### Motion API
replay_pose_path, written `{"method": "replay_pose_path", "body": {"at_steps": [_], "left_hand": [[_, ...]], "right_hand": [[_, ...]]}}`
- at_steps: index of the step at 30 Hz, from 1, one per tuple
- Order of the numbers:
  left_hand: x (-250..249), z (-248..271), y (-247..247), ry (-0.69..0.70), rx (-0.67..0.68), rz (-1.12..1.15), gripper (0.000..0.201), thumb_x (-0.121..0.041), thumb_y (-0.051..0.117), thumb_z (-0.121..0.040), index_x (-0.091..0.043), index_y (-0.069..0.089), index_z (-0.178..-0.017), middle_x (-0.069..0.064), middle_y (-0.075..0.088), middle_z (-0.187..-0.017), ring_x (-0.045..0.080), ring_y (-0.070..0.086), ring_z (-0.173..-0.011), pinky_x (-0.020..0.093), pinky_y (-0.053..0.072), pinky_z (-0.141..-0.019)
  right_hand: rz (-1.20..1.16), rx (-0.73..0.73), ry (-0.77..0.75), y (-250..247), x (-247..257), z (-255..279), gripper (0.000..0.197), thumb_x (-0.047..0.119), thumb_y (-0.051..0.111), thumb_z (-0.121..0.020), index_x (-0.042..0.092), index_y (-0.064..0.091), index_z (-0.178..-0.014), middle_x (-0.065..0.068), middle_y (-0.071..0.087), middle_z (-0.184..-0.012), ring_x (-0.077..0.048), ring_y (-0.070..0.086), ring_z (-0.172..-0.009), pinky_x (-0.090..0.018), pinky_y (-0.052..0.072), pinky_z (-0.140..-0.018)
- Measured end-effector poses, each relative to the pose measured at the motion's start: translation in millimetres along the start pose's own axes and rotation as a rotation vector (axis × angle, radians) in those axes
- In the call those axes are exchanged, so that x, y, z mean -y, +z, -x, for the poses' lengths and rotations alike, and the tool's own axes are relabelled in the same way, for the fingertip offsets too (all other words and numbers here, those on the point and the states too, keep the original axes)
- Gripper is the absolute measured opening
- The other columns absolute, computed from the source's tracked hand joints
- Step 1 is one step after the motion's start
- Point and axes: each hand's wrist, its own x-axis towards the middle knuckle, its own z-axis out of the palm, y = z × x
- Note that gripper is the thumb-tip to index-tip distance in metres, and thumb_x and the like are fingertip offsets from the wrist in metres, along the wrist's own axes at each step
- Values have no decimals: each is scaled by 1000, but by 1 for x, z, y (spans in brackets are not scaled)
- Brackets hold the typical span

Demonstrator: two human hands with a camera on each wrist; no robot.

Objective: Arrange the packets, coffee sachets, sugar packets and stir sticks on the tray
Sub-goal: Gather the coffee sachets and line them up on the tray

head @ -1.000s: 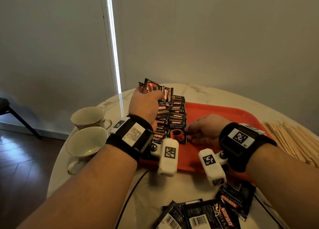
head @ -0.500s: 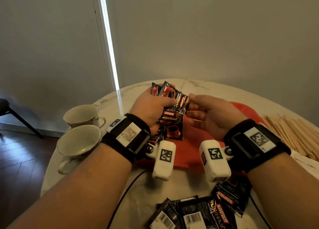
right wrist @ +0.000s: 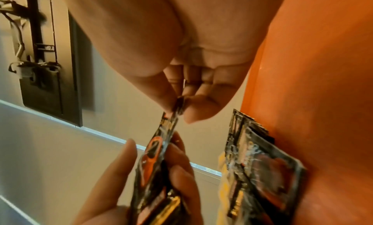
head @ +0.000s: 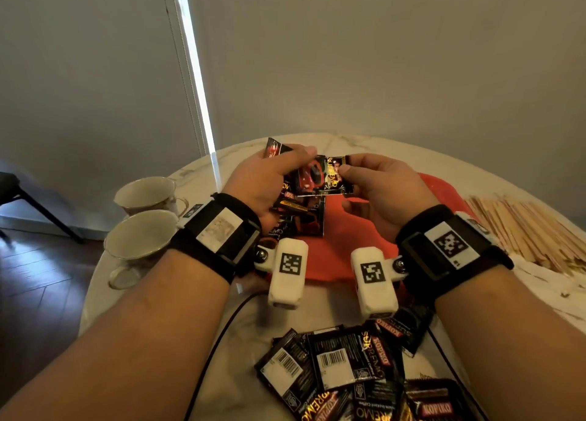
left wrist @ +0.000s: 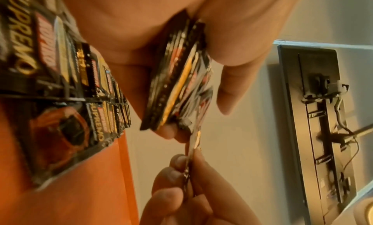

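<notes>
Above the orange tray (head: 374,255), the left hand (head: 263,183) grips a stack of sachets (left wrist: 177,84) while the right hand (head: 380,192) pinches one sachet (head: 320,176) by its end. Only the left wrist view shows overlapping rows of sachets (left wrist: 80,78) on the tray. Beside the tray lie stir sticks (head: 520,230), two cups (head: 142,240) and loose sachets (head: 348,366).

Your left hand (head: 264,179) grips a small stack of black coffee sachets (left wrist: 177,78) above the red tray (head: 336,255). Your right hand (head: 380,189) pinches the end of the top sachet (head: 320,176), printed with a red cup, held flat between both hands. A row of overlapping sachets (left wrist: 66,78) lies on the tray's left side. More loose sachets (head: 342,366) lie on the tabletop near you. Wooden stir sticks (head: 520,227) lie heaped right of the tray.
</notes>
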Motion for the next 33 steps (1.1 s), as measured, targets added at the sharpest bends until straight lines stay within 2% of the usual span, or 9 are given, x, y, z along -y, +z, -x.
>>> {"method": "replay_pose_path", "body": {"at_steps": [4, 8, 12, 17, 20, 23, 27, 30, 33], "left_hand": [[11, 3, -11, 36, 7, -76, 29, 9, 70, -86, -12, 73, -105, 22, 75, -114, 44, 74, -104, 67, 56, -93], [13, 2, -17, 60, -31, -6, 42, 15, 68, -84, -11, 70, -117, 19, 76, -111, 42, 75, -101, 67, 56, -92], [12, 4, -17, 83, 47, 26, 47, 18, 66, -83, -13, 69, -118, 23, 73, -120, 44, 73, -105, 65, 56, -94], [16, 7, -14, 119, 153, 6, 53, 19, 67, -80, -11, 65, -124, 25, 70, -125, 44, 72, -107, 57, 60, -90], [19, 5, -13, 139, 138, -5, 53, 19, 70, -77, -13, 66, -120, 26, 71, -122, 45, 72, -108, 60, 58, -92], [20, 4, -12, 149, 69, -8, 53, 21, 70, -76, -12, 68, -117, 25, 72, -118, 46, 72, -105, 62, 58, -90], [19, 3, -12, 142, -14, -1, 56, 22, 69, -78, -7, 63, -125, 26, 73, -116, 46, 74, -102, 64, 60, -85], [16, 4, -12, 128, -61, 19, 54, 15, 75, -78, -8, 63, -126, 26, 72, -118, 44, 75, -98, 63, 60, -83], [12, 3, -15, 149, -144, 96, 45, 7, 77, -82, -7, 65, -123, 25, 72, -113, 40, 76, -88, 54, 63, -75]], "right_hand": [[-20, 3, 28, 0, -6, -1, 8, 14, 72, -93, 9, 71, -99, -4, 67, -84, -10, 57, -64, -22, 48, -52], [-44, 96, 73, -4, -8, -2, 6, 16, 73, -92, 13, 68, -93, 6, 64, -67, -6, 54, -56, -22, 46, -52], [-168, 91, 122, -3, -9, -2, 4, 14, 69, -93, 14, 66, -90, 1, 66, -72, -8, 59, -58, -21, 49, -51], [-352, 1, 174, 0, -9, -5, 14, 25, 72, -91, 13, 69, -99, 0, 65, -74, -9, 59, -59, -19, 48, -49], [-355, -44, 161, 6, -11, -5, 20, 28, 76, -89, 12, 70, -98, 2, 66, -68, -9, 59, -57, -19, 50, -52], [-300, -4, 162, 4, -13, -6, 31, 32, 78, -87, 10, 70, -108, 0, 68, -74, -10, 62, -63, -24, 56, -58], [-149, 176, 139, 2, -7, -3, 7, 9, 71, -92, 9, 68, -98, -7, 74, -88, -16, 71, -72, -33, 61, -73], [-117, 139, 107, 6, -4, -2, 11, -2, 67, -92, 8, 64, -89, -5, 71, -77, -15, 69, -67, -32, 61, -71], [-149, 46, 132, 4, -6, -5, 14, -5, 69, -89, 7, 62, -89, -10, 70, -81, -16, 66, -64, -29, 60, -64]]}}
